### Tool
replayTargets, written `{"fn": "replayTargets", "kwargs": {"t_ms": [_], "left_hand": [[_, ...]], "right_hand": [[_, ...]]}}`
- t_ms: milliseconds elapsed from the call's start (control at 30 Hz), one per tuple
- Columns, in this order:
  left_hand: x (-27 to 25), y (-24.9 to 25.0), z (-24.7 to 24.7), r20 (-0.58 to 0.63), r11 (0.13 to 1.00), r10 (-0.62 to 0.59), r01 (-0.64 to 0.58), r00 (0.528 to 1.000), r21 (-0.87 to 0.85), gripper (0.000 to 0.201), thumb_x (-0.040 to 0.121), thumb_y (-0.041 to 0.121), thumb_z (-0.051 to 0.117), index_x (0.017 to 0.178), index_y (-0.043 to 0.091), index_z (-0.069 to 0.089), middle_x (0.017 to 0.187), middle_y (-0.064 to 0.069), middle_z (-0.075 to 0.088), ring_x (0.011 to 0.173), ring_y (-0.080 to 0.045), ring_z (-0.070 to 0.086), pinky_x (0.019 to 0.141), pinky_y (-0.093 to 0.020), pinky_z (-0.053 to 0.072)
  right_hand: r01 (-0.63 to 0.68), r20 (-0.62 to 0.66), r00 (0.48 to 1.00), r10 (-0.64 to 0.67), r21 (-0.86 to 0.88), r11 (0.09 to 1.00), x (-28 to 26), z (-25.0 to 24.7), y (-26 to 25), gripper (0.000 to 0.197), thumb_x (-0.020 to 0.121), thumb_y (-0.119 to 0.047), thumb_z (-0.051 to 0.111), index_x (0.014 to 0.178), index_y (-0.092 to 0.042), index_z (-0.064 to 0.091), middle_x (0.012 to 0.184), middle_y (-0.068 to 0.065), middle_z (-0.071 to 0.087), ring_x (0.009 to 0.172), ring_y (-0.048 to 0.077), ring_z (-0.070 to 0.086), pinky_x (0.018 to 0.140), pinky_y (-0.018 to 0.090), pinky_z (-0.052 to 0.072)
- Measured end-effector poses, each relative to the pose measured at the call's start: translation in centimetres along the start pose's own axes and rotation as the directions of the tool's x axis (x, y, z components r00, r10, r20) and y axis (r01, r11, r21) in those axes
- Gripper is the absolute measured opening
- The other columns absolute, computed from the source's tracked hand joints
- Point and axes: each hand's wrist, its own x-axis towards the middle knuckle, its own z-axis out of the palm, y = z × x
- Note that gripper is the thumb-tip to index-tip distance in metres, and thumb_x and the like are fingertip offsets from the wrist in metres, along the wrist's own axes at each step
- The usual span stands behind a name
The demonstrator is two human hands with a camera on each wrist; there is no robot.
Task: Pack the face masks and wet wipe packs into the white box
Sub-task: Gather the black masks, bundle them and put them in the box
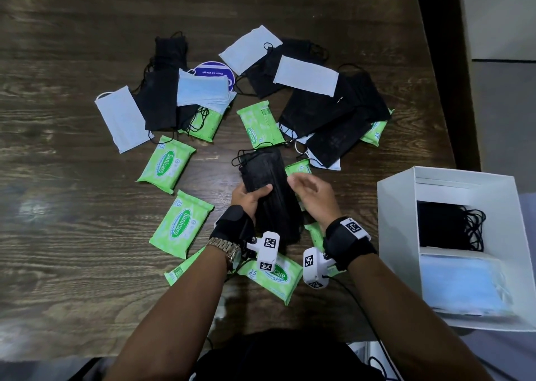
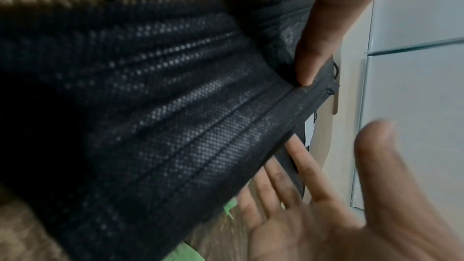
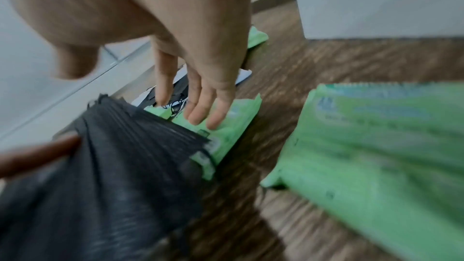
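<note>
A stack of black masks [image 1: 268,195] is gripped in the left hand [image 1: 251,199] above the worktop [image 1: 72,235], the right hand [image 1: 311,195] held beside it with fingers apart, while black and blue masks are already lodged in the white box [image 1: 397,235] at right and many masks and every wipe pack [image 1: 182,223] remain unpacked.
</note>
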Motion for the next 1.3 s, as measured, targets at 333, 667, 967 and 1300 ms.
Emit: {"fn": "replayTargets", "kwargs": {"t_ms": [333, 667, 967, 1300], "left_hand": [[-1.6, 6.1, -0.4, 0.206, 0.821, 0.416, -0.463, 0.886, 0.334, 0.031, 0.078, -0.013, 0.068, 0.107, -0.003, 0.063, 0.090, 0.005, 0.067, 0.076, 0.010, 0.065, 0.072, -0.011, 0.050], [-0.2, 4.3, -3.3, 0.203, 0.700, 0.245, -0.318, 0.948, 0.640, 0.026, 0.077, 0.001, 0.076, 0.077, 0.021, 0.060, 0.070, 0.000, 0.062, 0.051, 0.015, 0.056, 0.051, -0.005, 0.044], [-0.8, 3.8, -2.1, 0.085, 0.873, 0.248, -0.260, 0.965, 0.412, 0.029, 0.078, 0.003, 0.074, 0.103, 0.003, 0.060, 0.089, -0.001, 0.068, 0.075, 0.005, 0.066, 0.071, -0.021, 0.054], [-2.0, 6.6, 1.2, 0.054, 0.975, 0.199, -0.203, 0.979, 0.091, 0.025, 0.082, 0.004, 0.072, 0.106, 0.003, 0.066, 0.091, -0.002, 0.074, 0.084, -0.015, 0.071, 0.073, -0.029, 0.056]], "right_hand": [[0.286, 0.092, 0.957, -0.276, -0.125, 0.950, 1.1, 2.9, -3.0, 0.030, 0.082, -0.005, 0.077, 0.109, -0.010, 0.066, 0.098, 0.000, 0.072, 0.090, 0.003, 0.068, 0.083, 0.024, 0.055], [0.324, 0.223, 0.937, -0.269, -0.268, 0.907, 0.7, 7.2, -1.3, 0.068, 0.069, -0.013, 0.069, 0.129, -0.032, 0.043, 0.120, 0.007, 0.060, 0.114, 0.023, 0.059, 0.098, 0.041, 0.050], [0.330, 0.192, 0.940, -0.282, -0.297, 0.896, 0.7, 7.0, -1.8, 0.057, 0.080, -0.005, 0.060, 0.132, -0.021, 0.044, 0.113, 0.007, 0.064, 0.103, 0.019, 0.061, 0.084, 0.027, 0.049], [0.251, 0.083, 0.967, -0.239, -0.193, 0.949, -0.5, -2.0, -4.8, 0.036, 0.074, -0.020, 0.087, 0.105, -0.010, 0.072, 0.099, 0.002, 0.074, 0.088, 0.007, 0.068, 0.084, 0.027, 0.055]]}}
